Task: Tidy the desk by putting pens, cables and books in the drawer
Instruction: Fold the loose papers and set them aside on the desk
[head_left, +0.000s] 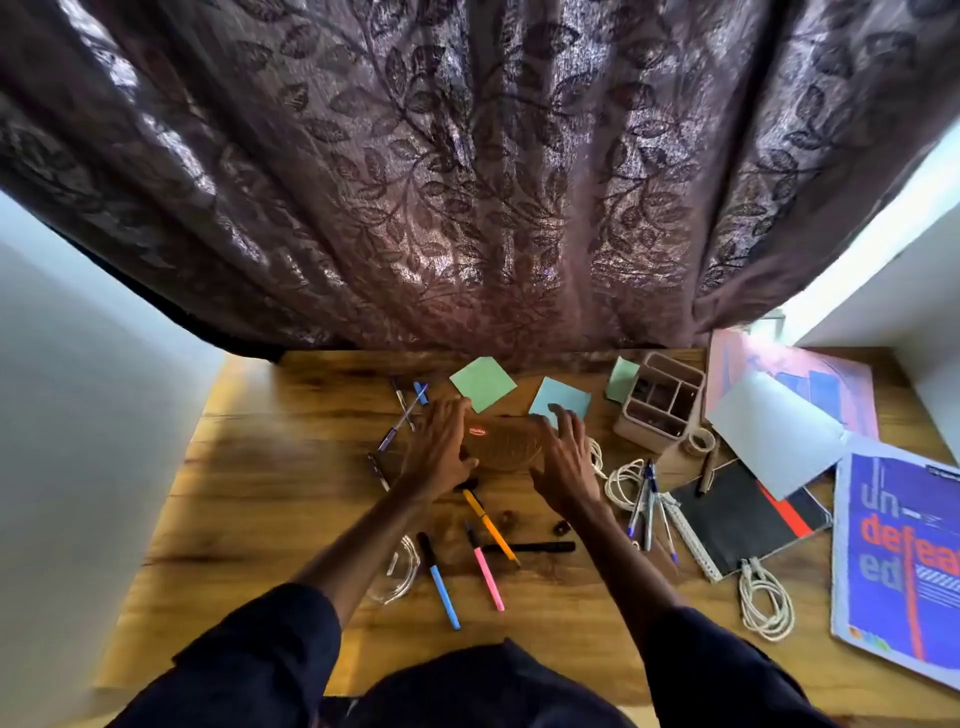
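Two dark sleeves (260, 649) cross the near edge of the wooden desk (270, 519). Just beyond them lie slim plastic pens: a blue pen (439, 582), a pink pen (485, 569), a yellow pen (491, 527) and a black pen (530, 547). They look light, stiff and smooth. They would roll easily, so they are best pinched at mid-barrel or gathered several at once.

At mid-desk the left hand (436, 452) and right hand (563, 462) flank a brown pouch (501, 444) with a ribbed, leathery face and a red label. The fingers of both hands are spread wide over its two ends. Whether they already press on it I cannot tell.

Towards the near right corner a coiled white cable (766, 603) lies limp and springy. It is probably best taken across the whole coil so that it does not unwind.

Along the right edge sit a blue notebook (904, 571) with a glossy cover and a matt black notebook (748, 514). Both look flat and heavier than the pens. Each is likely lifted by sliding fingers under an edge.

A compartmented organiser (662, 400) stands near the far edge, beside square paper notes (483, 383). The drawer is not in view.
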